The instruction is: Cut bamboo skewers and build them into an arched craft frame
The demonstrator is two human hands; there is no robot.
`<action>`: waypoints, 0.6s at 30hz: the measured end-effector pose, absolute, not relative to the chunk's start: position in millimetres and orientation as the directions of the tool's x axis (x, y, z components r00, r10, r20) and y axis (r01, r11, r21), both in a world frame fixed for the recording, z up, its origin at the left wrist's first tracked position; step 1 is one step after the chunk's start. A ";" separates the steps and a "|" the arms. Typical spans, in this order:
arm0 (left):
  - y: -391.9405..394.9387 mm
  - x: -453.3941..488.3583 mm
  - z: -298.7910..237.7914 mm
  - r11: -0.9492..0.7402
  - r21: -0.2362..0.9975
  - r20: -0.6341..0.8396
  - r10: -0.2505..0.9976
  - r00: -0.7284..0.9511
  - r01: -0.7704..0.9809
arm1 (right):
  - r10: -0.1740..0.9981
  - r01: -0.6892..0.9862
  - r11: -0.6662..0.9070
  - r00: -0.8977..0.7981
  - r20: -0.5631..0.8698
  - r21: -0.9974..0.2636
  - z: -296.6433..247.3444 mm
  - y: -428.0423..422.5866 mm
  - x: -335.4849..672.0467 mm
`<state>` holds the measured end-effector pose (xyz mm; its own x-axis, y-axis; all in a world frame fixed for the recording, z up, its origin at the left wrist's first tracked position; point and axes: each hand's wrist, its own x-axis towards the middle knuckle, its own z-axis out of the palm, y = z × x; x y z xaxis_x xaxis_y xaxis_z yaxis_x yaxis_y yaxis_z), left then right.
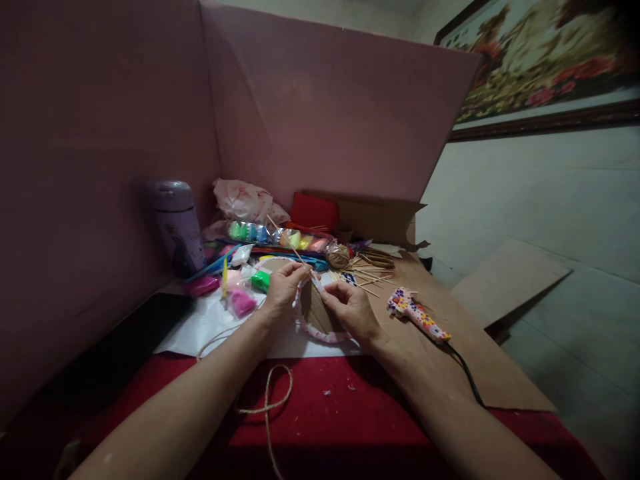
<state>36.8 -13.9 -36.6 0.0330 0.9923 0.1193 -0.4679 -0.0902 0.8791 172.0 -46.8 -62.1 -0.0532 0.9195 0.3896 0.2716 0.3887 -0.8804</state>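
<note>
A cardboard piece [320,312] with a rounded outline and a whitish-pink wrapped rim stands tilted between my hands. My left hand [285,288] is closed at its upper left edge, with a thin wooden stick [286,239] slanting up and left from the fingertips. The stick's lower end is hidden there. On the other side, my right hand [354,310] pinches the wrapped rim between thumb and fingers. Behind my left hand another rounded cardboard shape [274,265] with a similar rim lies partly covered. Jute twine [269,405] loops over the red cloth below.
A floral-covered glue gun [420,316] with a black cord lies on a cardboard sheet [480,360] at right. Wooden sticks [367,275], a twine ball [338,255], bags of coloured clay [243,301] and a purple bottle [177,230] stand or lie behind. A dark flat slab [120,343] is at left.
</note>
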 end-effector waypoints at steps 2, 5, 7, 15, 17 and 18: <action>-13.6 36.7 -37.1 -0.084 0.882 0.118 0.992 0.044 -0.464 | 0.920 0.273 0.387 -0.052 0.388 -0.881 -62.4 -46.9 172.0; -13.0 36.5 -38.7 -0.088 0.884 0.125 0.991 0.050 -0.459 | 0.921 0.270 0.385 -0.057 0.384 -0.883 -62.4 -47.3 172.0; -12.9 36.8 -40.1 -0.091 0.885 0.130 0.990 0.053 -0.456 | 0.921 0.262 0.386 -0.061 0.384 -0.885 -62.2 -47.1 172.0; -16.3 43.6 -46.8 -0.053 0.892 0.085 0.995 0.051 -0.450 | 0.921 0.189 0.376 0.032 0.388 -0.907 -57.4 -43.8 170.1; -17.7 45.3 -48.3 -0.067 0.895 0.090 0.995 0.032 -0.441 | 0.943 0.153 0.323 0.035 0.332 -0.934 -54.3 -45.2 169.6; -18.5 45.9 -48.8 -0.068 0.895 0.089 0.996 0.028 -0.441 | 0.954 0.137 0.290 0.035 0.297 -0.947 -52.6 -46.5 169.5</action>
<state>45.9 -18.5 -48.8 0.0283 0.9956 0.0893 -0.4407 -0.0678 0.8951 169.5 -46.5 -52.6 0.0351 0.9542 0.2971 0.1375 0.2898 -0.9472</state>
